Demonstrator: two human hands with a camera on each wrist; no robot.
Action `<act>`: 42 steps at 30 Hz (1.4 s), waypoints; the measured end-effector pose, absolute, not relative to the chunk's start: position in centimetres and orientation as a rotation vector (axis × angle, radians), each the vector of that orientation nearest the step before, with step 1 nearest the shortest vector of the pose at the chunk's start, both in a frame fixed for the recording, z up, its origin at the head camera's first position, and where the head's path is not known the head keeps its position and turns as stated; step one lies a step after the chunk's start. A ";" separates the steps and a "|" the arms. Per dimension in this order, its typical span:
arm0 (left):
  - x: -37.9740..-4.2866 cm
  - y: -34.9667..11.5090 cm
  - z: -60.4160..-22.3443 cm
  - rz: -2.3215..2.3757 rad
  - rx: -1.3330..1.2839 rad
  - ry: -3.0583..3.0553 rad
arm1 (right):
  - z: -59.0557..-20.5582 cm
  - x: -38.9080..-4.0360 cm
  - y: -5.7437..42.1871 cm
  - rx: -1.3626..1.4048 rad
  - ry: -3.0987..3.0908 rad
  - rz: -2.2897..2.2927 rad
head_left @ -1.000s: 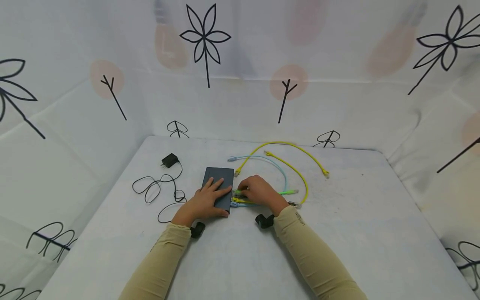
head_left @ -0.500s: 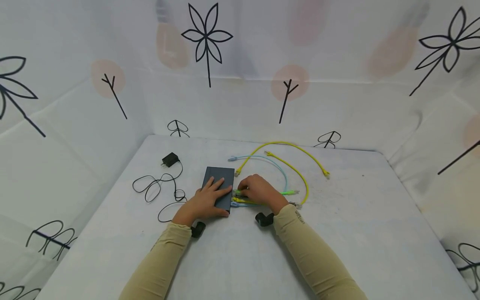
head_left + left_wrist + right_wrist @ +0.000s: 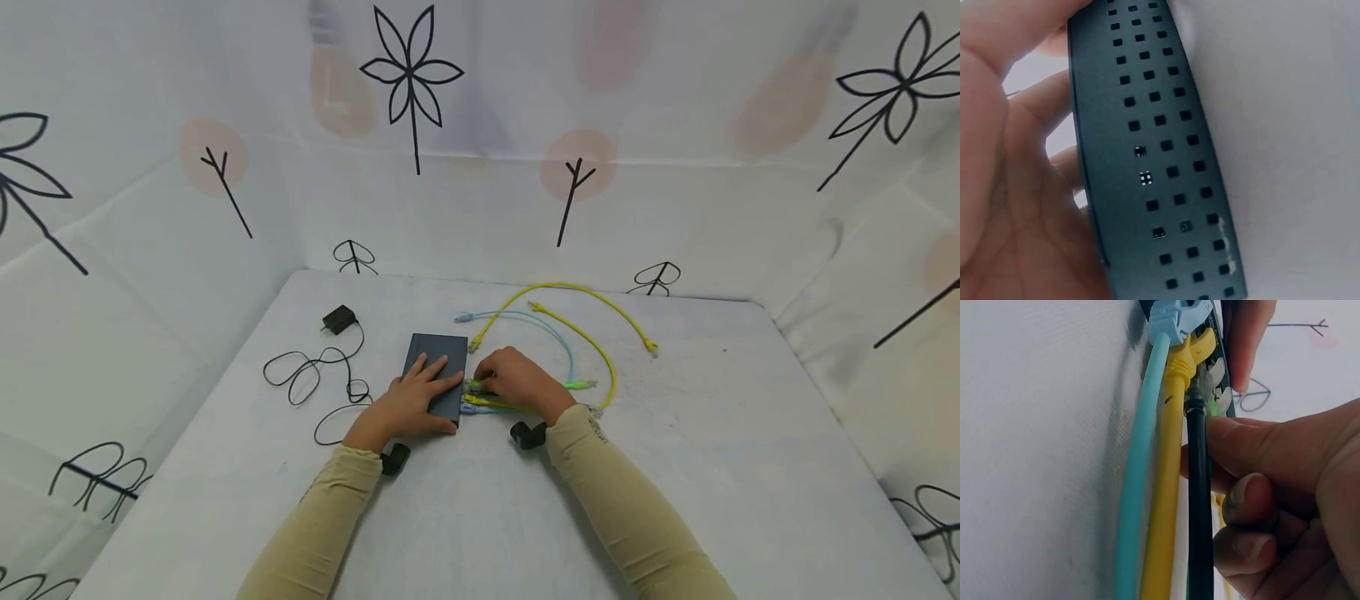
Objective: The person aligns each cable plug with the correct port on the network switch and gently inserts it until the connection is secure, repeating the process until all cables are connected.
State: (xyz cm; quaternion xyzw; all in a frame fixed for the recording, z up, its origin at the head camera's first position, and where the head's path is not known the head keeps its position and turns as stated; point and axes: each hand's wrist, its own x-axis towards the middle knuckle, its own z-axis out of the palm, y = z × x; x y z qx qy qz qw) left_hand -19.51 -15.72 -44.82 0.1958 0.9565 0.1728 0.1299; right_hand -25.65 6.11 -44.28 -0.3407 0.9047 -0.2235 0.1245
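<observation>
My left hand (image 3: 408, 407) lies with fingers spread on top of a dark network switch (image 3: 444, 345). The left wrist view shows the perforated side wall (image 3: 1100, 131) of this box. At the switch's right edge, my right hand (image 3: 521, 381) pinches the plug end of a green network cable (image 3: 579, 384) between thumb and finger. In the right wrist view, that green plug is mostly hidden behind a black cable (image 3: 1199, 506) with a clear plug. Beside it, a yellow cable (image 3: 1165, 506) and a light blue cable (image 3: 1137, 487) run up to the switch's ports in a row.
A black power adapter (image 3: 339, 320) with its looped thin cord (image 3: 349, 379) lies left of the switch. Behind my right hand lie a curved yellow cable (image 3: 581, 288), another yellow one (image 3: 600, 350) and a light blue cable (image 3: 555, 330). A patterned white cloth wall (image 3: 480, 217) rises behind the table.
</observation>
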 end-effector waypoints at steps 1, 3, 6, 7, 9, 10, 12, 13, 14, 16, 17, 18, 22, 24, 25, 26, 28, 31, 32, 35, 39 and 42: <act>-19.5 -15.7 -44.8 0.502 0.570 2.778 | -44.3 -25.7 6.1 -0.995 2.634 -0.642; -19.5 -15.7 -44.9 0.499 0.574 2.777 | -44.3 -25.8 6.1 -0.995 2.633 -0.620; -19.5 -15.6 -44.9 0.501 0.575 2.772 | -44.3 -26.0 6.2 -0.982 2.629 -0.602; -19.5 -15.6 -44.9 0.498 0.575 2.772 | -44.3 -26.0 6.2 -0.978 2.629 -0.598; -19.5 -15.6 -44.9 0.500 0.573 2.770 | -44.3 -26.0 6.3 -0.966 2.625 -0.603; -19.5 -15.5 -44.9 0.504 0.573 2.769 | -44.4 -26.0 6.3 -0.957 2.624 -0.607; -19.5 -15.5 -44.9 0.511 0.573 2.766 | -44.5 -25.9 6.5 -0.941 2.624 -0.614; -19.5 -15.5 -44.9 0.513 0.572 2.765 | -44.5 -25.9 6.5 -0.935 2.626 -0.621; -19.5 -15.4 -44.9 0.517 0.573 2.763 | -44.6 -25.8 6.6 -0.930 2.627 -0.628; -19.5 -15.5 -44.9 0.531 0.571 2.758 | -44.7 -25.7 6.8 -0.935 2.631 -0.644; -19.5 -15.5 -44.9 0.535 0.570 2.757 | -44.7 -25.7 6.8 -0.943 2.633 -0.648; -19.4 -15.5 -44.9 0.539 0.567 2.755 | -44.8 -25.6 6.9 -0.949 2.634 -0.653; -19.4 -15.4 -44.8 0.553 0.559 2.744 | -44.9 -25.5 7.3 -0.938 2.627 -0.672; -19.3 -15.4 -44.8 0.554 0.555 2.742 | -44.8 -25.5 7.6 -0.933 2.626 -0.669; -19.3 -15.4 -44.8 0.555 0.553 2.741 | -44.8 -25.4 7.7 -0.939 2.628 -0.665; -19.3 -15.4 -44.8 0.555 0.554 2.742 | -44.7 -25.4 7.9 -0.948 2.633 -0.655; -19.3 -15.5 -44.8 0.556 0.548 2.744 | -44.6 -25.4 8.2 -0.971 2.645 -0.630; -19.3 -15.5 -44.8 0.558 0.539 2.742 | -44.4 -25.4 8.6 -0.986 2.659 -0.604; -19.3 -15.6 -44.9 0.556 0.538 2.743 | -44.4 -25.4 8.8 -0.985 2.659 -0.601; -19.3 -15.7 -45.0 0.557 0.536 2.745 | -44.3 -25.4 9.2 -0.986 2.660 -0.591; -19.4 -15.8 -45.2 0.555 0.540 2.753 | -44.2 -25.4 9.9 -0.980 2.669 -0.578; -19.4 -15.9 -45.2 0.554 0.539 2.754 | -44.2 -25.4 10.5 -0.972 2.683 -0.588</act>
